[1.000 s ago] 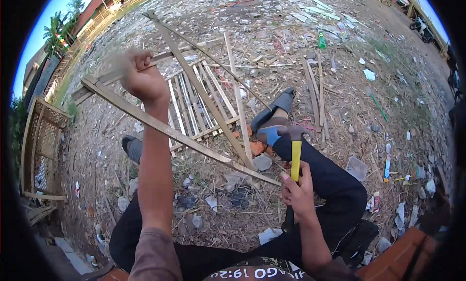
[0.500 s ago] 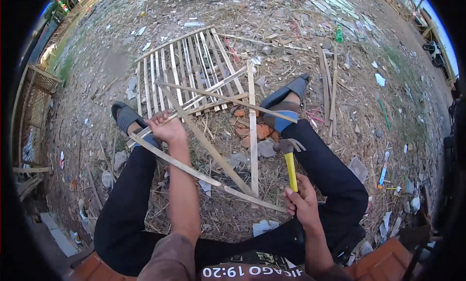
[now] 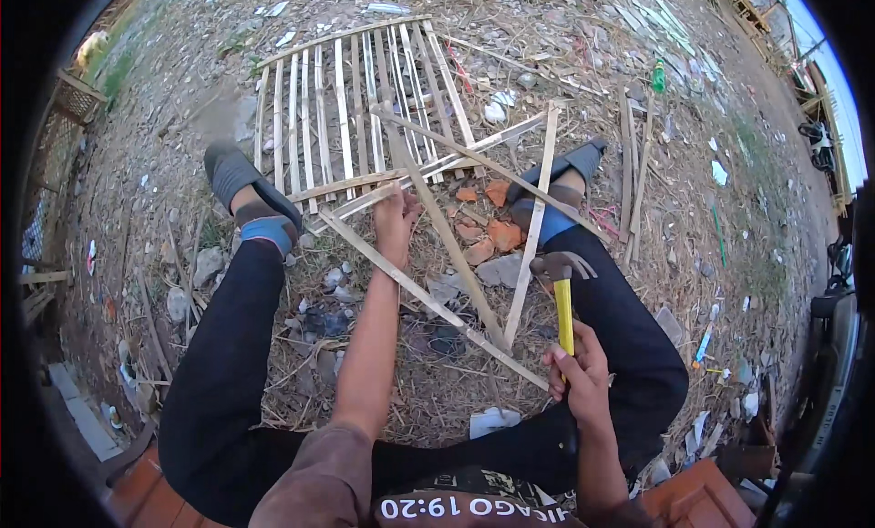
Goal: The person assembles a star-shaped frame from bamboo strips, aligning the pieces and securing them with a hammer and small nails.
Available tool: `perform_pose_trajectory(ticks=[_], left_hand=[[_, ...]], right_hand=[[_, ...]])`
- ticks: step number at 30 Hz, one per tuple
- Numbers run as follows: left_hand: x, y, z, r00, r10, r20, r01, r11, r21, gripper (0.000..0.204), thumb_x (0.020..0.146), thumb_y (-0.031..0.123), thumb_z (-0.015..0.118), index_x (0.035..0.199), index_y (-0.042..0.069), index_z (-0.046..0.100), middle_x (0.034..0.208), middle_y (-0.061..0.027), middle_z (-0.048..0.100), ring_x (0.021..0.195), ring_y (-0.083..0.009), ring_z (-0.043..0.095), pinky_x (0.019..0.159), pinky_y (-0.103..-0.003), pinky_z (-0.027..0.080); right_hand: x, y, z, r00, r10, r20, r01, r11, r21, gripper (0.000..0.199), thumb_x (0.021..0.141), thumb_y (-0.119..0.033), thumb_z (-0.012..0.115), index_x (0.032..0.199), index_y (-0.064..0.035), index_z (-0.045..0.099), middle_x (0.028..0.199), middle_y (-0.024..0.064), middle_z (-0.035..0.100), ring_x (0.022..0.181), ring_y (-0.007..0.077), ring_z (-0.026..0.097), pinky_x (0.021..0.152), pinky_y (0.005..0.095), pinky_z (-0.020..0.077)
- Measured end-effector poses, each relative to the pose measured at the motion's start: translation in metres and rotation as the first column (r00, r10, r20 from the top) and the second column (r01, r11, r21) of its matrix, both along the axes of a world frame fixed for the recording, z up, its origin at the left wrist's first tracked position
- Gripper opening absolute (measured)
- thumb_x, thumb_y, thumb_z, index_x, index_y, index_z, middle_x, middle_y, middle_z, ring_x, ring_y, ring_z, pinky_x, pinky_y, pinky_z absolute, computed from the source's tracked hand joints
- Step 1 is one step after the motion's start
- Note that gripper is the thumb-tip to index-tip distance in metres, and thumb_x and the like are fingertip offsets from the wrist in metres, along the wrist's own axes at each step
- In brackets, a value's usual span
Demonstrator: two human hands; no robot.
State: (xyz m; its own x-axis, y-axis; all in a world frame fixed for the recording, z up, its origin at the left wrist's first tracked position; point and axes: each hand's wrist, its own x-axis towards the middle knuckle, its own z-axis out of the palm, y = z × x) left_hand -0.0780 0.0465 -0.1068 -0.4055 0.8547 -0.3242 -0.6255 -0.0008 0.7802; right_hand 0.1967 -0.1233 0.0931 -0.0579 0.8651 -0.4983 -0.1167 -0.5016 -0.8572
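My right hand (image 3: 583, 368) is closed around a claw hammer (image 3: 564, 314) with a yellow handle, its head up and away from me. My left hand (image 3: 395, 222) grips a pale wooden slat (image 3: 460, 161) that slopes up to the right. That slat belongs to a loose, angular frame of thin strips between my legs. A long strip (image 3: 433, 305) runs from its left end toward my right hand, and another strip (image 3: 531, 245) stands on its right side. A darker strip (image 3: 447, 241) crosses inside. My left fingers are partly hidden behind the slat.
Beyond the frame lies a slatted wooden panel (image 3: 344, 118), partly overlapped by it. Broken orange bricks (image 3: 504, 234) and stones lie beside my right foot. Loose wooden strips (image 3: 635, 177) and a green bottle (image 3: 658, 77) are farther right. Rubble and dry straw cover the ground.
My left hand has moved right along the slat, and the frame has shifted and turned, its right strip now leaning right. My right hand still holds the hammer in nearly the same place.
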Motion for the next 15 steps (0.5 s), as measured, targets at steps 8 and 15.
perform_pose_trajectory(ticks=[8,15], left_hand=[[-0.056,-0.040,-0.018,0.301,-0.300,-0.905,0.488,0.864,-0.124,0.018,0.087,0.005,0.061,0.104,0.001,0.060,0.083,-0.0095,0.062,0.074,-0.0141,0.063,0.062,-0.029,0.050],[-0.090,-0.087,0.004,0.017,-0.384,-0.923,0.291,0.886,-0.363,0.029,0.088,0.009,0.055,0.117,0.005,0.059,0.093,-0.0188,0.064,0.083,-0.0257,0.063,0.075,-0.034,0.050]], right_hand=[[-0.013,0.014,-0.015,0.984,0.180,0.015,-0.180,0.984,0.002,0.047,0.092,-0.006,0.052,0.134,-0.0011,0.032,0.083,0.0099,0.058,0.048,0.0046,0.044,0.042,0.0203,0.0366],[-0.028,0.030,-0.015,0.967,0.253,0.019,-0.254,0.967,0.029,0.044,0.091,-0.004,0.051,0.133,-0.0039,0.037,0.085,0.0074,0.058,0.051,0.0038,0.044,0.045,0.0196,0.0377]])
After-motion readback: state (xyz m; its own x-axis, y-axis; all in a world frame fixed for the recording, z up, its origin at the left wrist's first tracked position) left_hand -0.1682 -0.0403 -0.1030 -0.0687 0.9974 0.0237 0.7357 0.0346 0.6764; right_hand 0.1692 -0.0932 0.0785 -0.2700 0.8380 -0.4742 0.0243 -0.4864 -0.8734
